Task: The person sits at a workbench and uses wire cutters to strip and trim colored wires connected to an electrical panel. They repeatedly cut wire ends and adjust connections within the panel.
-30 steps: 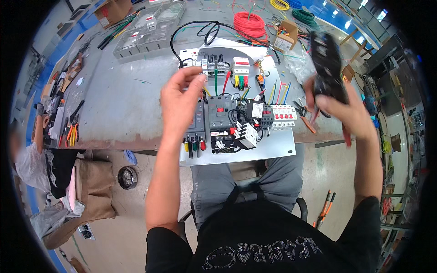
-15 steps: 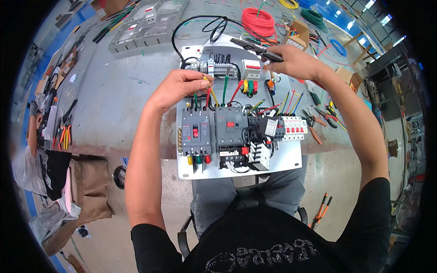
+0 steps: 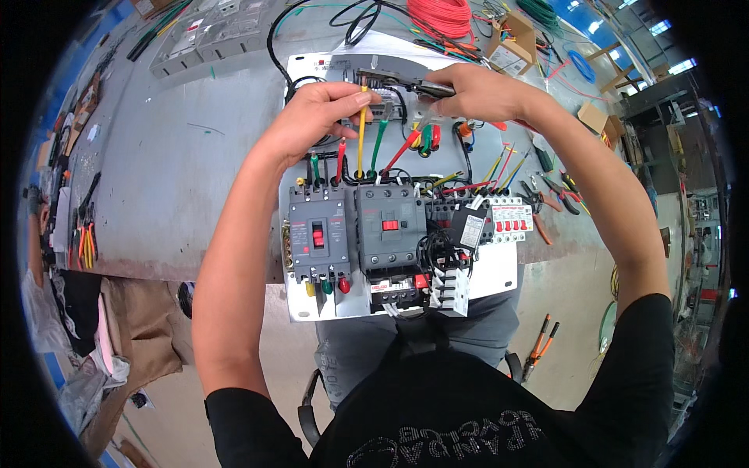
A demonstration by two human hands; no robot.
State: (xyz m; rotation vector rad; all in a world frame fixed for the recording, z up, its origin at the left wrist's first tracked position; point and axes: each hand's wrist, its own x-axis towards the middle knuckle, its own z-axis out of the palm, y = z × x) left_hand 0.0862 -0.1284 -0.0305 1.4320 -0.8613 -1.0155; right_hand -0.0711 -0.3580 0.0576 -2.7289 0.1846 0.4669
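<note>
My left hand pinches a yellow wire near its upper end, with thumb and forefinger together. My right hand is wrapped round the handles of dark metal pliers. Their jaws point left and lie at the tip of the yellow wire; whether they grip it I cannot tell. The wire rises from behind a grey circuit breaker block on a pale mounting plate. Beside it stand a green wire and red wires, one red wire below my left hand. A second grey breaker sits to the left.
Small breakers with red switches fill the plate's right side, which overhangs the table edge above my lap. Coiled red wire and an open cardboard box lie at the back. Hand tools are at right, more tools at left.
The pliers have moved left and slightly down, bringing their jaws to the yellow wire's tip. My left hand has risen with the wire, which now stands straighter. The whole view has shifted slightly.
</note>
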